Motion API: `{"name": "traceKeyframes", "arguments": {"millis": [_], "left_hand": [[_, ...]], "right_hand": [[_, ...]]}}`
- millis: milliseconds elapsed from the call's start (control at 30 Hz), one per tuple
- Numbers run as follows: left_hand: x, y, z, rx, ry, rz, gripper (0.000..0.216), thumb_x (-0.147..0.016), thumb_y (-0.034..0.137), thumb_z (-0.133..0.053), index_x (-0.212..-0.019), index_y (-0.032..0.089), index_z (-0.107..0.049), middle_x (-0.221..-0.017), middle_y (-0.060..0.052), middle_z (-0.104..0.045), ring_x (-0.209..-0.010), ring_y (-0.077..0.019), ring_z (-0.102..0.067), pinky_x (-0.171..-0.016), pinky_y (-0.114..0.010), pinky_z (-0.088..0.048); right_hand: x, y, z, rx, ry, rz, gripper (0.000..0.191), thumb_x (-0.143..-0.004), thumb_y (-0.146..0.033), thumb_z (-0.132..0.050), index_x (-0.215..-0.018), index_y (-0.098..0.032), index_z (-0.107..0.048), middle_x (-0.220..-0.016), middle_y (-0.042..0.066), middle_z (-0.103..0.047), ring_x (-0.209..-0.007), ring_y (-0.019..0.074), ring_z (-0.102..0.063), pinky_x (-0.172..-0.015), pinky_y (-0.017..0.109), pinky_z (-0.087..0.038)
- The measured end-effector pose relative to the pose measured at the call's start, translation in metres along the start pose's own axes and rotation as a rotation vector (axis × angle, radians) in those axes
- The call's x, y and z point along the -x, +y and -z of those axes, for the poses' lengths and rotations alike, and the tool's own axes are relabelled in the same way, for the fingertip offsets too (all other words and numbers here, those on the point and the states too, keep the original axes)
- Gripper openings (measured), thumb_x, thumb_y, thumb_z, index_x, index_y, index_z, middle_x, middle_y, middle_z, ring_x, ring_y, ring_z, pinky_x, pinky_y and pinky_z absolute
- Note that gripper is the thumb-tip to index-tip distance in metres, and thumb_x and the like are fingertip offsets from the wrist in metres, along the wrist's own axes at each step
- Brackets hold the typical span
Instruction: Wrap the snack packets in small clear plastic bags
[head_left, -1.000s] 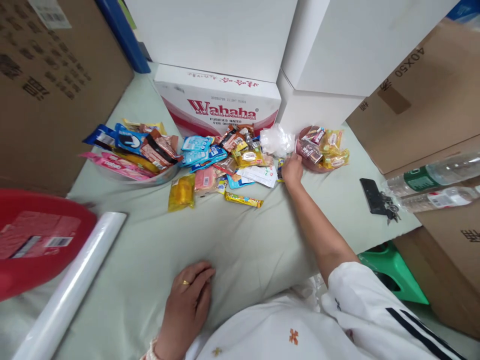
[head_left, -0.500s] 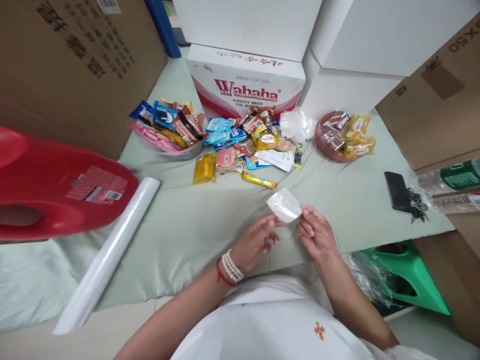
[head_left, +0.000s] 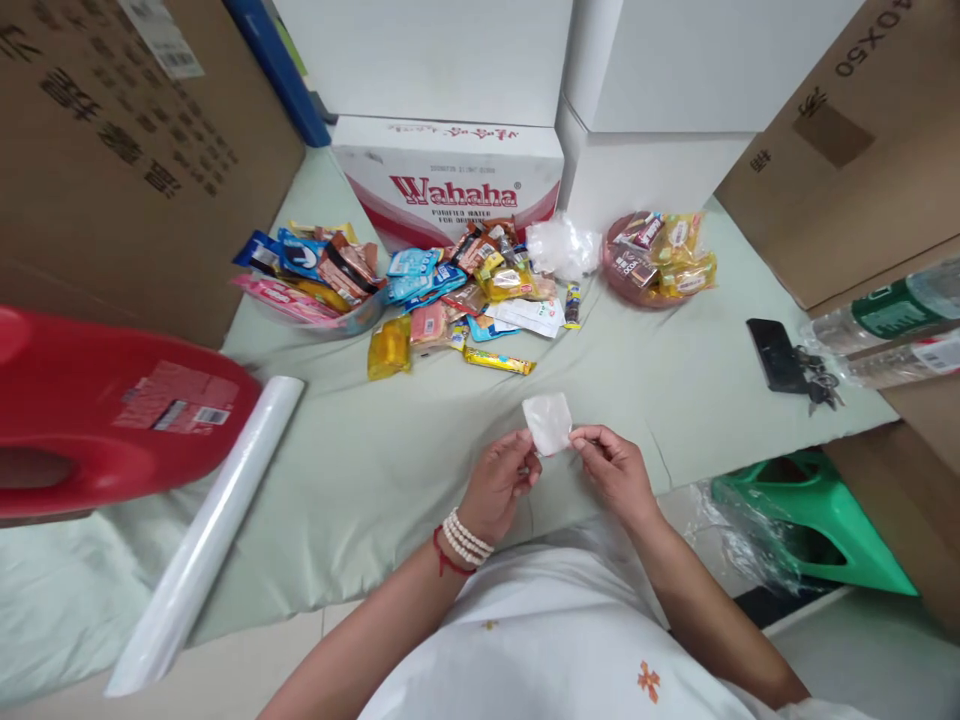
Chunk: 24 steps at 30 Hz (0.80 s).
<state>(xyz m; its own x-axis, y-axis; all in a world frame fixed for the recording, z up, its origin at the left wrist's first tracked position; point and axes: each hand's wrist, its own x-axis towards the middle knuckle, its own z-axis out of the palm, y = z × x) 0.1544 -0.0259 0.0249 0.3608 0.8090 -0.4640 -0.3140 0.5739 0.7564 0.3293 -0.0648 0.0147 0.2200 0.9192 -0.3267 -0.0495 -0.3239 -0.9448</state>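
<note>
A small clear plastic bag (head_left: 548, 423) is stretched between my two hands above the green cloth. My left hand (head_left: 501, 480), with a beaded bracelet on its wrist, pinches the bag's lower left corner. Its lower right corner is pinched by the thumb and finger of my right hand (head_left: 613, 470). Beyond lies a yellow stick-shaped snack packet (head_left: 499, 361), in front of a heap of wrapped snacks (head_left: 480, 280). A pile of clear plastic bags (head_left: 564, 247) sits at the heap's right.
Bowls of snacks stand left (head_left: 352, 318) and right (head_left: 616, 268). At left are a red jug (head_left: 150, 400) and a white roll (head_left: 210, 530). A phone (head_left: 776, 355), keys (head_left: 823, 385) and bottles (head_left: 885, 315) lie right. A Wahaba-style carton (head_left: 450, 190) stands behind; below is a green stool (head_left: 832, 530).
My left fingers have closed on the bag's left corner, where they were loosely beside it before. The bag has turned squarer and flatter between my hands. The view has shifted slightly.
</note>
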Motion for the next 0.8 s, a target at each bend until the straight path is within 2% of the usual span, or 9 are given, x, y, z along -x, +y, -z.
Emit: {"name": "traceKeyframes", "arguments": {"millis": [67,133,200,233,300,400,533,700,800], "left_hand": [[0.000,-0.002,0.002,-0.073,0.031,-0.065,0.049,-0.072,0.061,-0.083,-0.079,0.015,-0.067,-0.054,0.006,-0.047,-0.049,-0.0050,-0.036,-0.046,-0.020,-0.022],[0.000,-0.003,0.004,-0.150,0.063,-0.130,0.047,-0.073,0.060,-0.083,-0.078,0.016,-0.070,-0.052,0.007,-0.045,-0.049,-0.0053,-0.033,-0.048,-0.021,-0.024],[0.000,-0.004,0.003,-0.223,0.084,-0.185,0.045,-0.074,0.060,-0.082,-0.078,0.016,-0.071,-0.055,0.006,-0.048,-0.051,-0.0064,-0.034,-0.050,-0.023,-0.025],[0.001,-0.005,0.002,-0.253,0.090,-0.208,0.044,-0.073,0.059,-0.083,-0.078,0.016,-0.071,-0.057,0.006,-0.050,-0.053,-0.0069,-0.035,-0.051,-0.023,-0.026],[0.001,-0.007,0.001,-0.272,0.088,-0.234,0.043,-0.073,0.058,-0.084,-0.077,0.017,-0.071,-0.059,0.005,-0.052,-0.055,-0.0075,-0.037,-0.052,-0.024,-0.027],[0.000,-0.011,0.002,-0.187,0.073,-0.202,0.047,-0.073,0.062,-0.083,-0.076,0.017,-0.067,-0.056,0.006,-0.049,-0.053,-0.0074,-0.035,-0.051,-0.023,-0.027],[0.000,-0.013,0.006,-0.079,0.075,-0.162,0.053,-0.071,0.066,-0.083,-0.073,0.018,-0.061,-0.054,0.007,-0.046,-0.051,-0.0065,-0.033,-0.050,-0.022,-0.026],[0.002,-0.004,0.012,-0.077,0.120,-0.169,0.054,-0.075,0.068,-0.079,-0.074,0.019,-0.058,-0.057,0.007,-0.048,-0.053,-0.0075,-0.037,-0.052,-0.022,-0.029],[0.000,0.000,0.016,-0.099,0.147,-0.215,0.051,-0.078,0.066,-0.078,-0.076,0.020,-0.057,-0.059,0.007,-0.049,-0.054,-0.0081,-0.038,-0.053,-0.023,-0.030]], "right_hand": [[-0.001,0.001,0.002,0.107,-0.014,0.059,0.035,-0.086,-0.056,-0.070,-0.095,-0.022,-0.074,-0.059,-0.004,-0.048,-0.048,0.0102,-0.034,-0.048,0.025,-0.028],[0.000,-0.001,0.004,0.225,0.033,0.172,0.033,-0.090,-0.053,-0.067,-0.102,-0.023,-0.074,-0.083,0.002,-0.064,-0.053,0.0104,-0.042,-0.053,0.027,-0.036],[0.003,-0.005,0.002,0.303,0.100,0.285,0.032,-0.092,-0.051,-0.065,-0.110,-0.024,-0.073,-0.106,0.006,-0.066,-0.059,0.0105,-0.047,-0.059,0.028,-0.043],[0.004,-0.008,0.000,0.305,0.090,0.314,0.033,-0.092,-0.050,-0.067,-0.112,-0.025,-0.073,-0.109,0.007,-0.065,-0.062,0.0110,-0.049,-0.062,0.028,-0.045],[0.006,-0.010,-0.007,0.227,-0.034,0.295,0.034,-0.087,-0.051,-0.074,-0.109,-0.024,-0.072,-0.101,0.005,-0.066,-0.069,0.0131,-0.054,-0.066,0.027,-0.047],[0.005,-0.011,-0.020,0.007,-0.214,0.146,0.036,-0.081,-0.053,-0.080,-0.095,-0.021,-0.071,-0.079,0.001,-0.066,-0.072,0.0145,-0.059,-0.067,0.027,-0.048],[0.000,-0.009,-0.031,-0.151,-0.233,0.036,0.038,-0.076,-0.054,-0.085,-0.085,-0.020,-0.072,-0.068,-0.001,-0.066,-0.062,0.0127,-0.057,-0.063,0.027,-0.048],[-0.006,-0.012,-0.036,-0.099,-0.284,0.073,0.034,-0.082,-0.054,-0.079,-0.093,-0.022,-0.077,-0.073,0.000,-0.070,-0.067,0.0147,-0.063,-0.070,0.029,-0.051],[-0.010,-0.017,-0.036,0.039,-0.272,0.208,0.029,-0.088,-0.051,-0.074,-0.099,-0.025,-0.077,-0.081,0.002,-0.071,-0.073,0.0163,-0.064,-0.072,0.030,-0.051]]}}
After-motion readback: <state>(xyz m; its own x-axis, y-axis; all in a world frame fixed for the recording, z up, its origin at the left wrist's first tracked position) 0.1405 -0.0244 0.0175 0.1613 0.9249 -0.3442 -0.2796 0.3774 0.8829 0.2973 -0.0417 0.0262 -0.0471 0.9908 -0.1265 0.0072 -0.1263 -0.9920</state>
